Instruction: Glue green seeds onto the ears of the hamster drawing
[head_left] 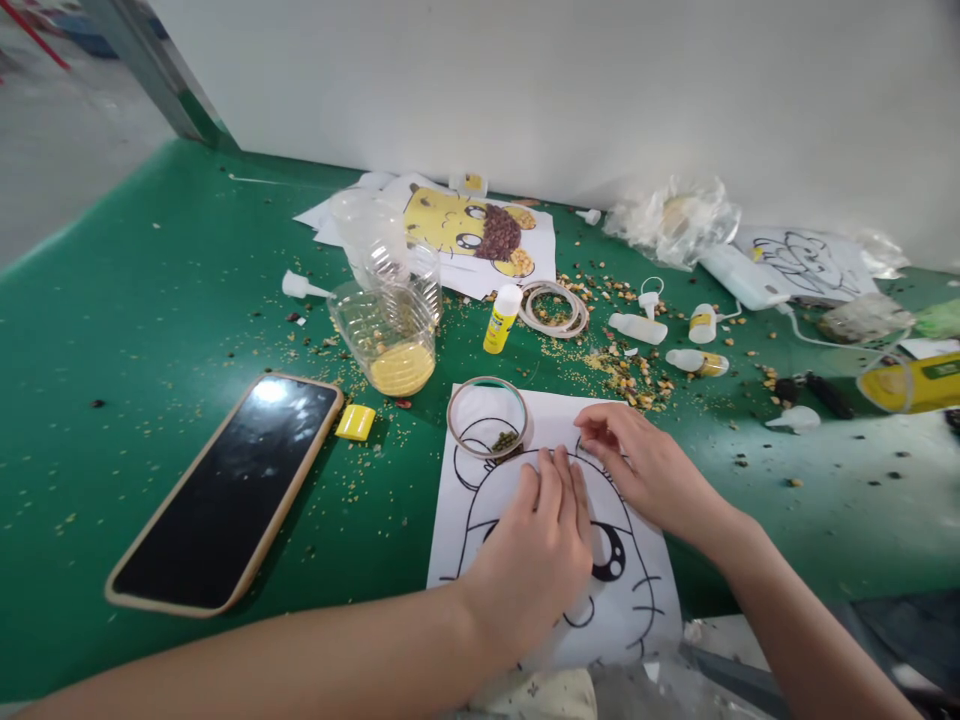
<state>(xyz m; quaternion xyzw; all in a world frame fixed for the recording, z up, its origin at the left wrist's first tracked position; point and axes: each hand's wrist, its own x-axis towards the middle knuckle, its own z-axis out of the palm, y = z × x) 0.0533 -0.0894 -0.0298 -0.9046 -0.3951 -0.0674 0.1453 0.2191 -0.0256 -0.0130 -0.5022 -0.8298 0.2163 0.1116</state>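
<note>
A sheet of white paper (pixel 645 570) with a black line drawing of an animal face lies at the table's near edge. My left hand (pixel 544 540) rests on the drawing's forehead, fingers stretched out side by side. At the paper's upper right, my right hand (pixel 637 460) has its thumb and fingertips pinched together close to the drawn ear; whatever is between them is too small to make out. A ring-like round rim (pixel 451 420) sits over the other ear, with small green beans (pixel 505 441) inside it. Both hands cover part of the drawing.
Left are a phone (pixel 225 500) and yellow cap (pixel 356 422). Behind stand a glue stick (pixel 499 328) and plastic cup (pixel 352 320) of yellow grains. Further off lie a decorated picture (pixel 442 222), pale rings (pixel 525 312), small glue bottles (pixel 637 328) and scattered grains (pixel 637 380).
</note>
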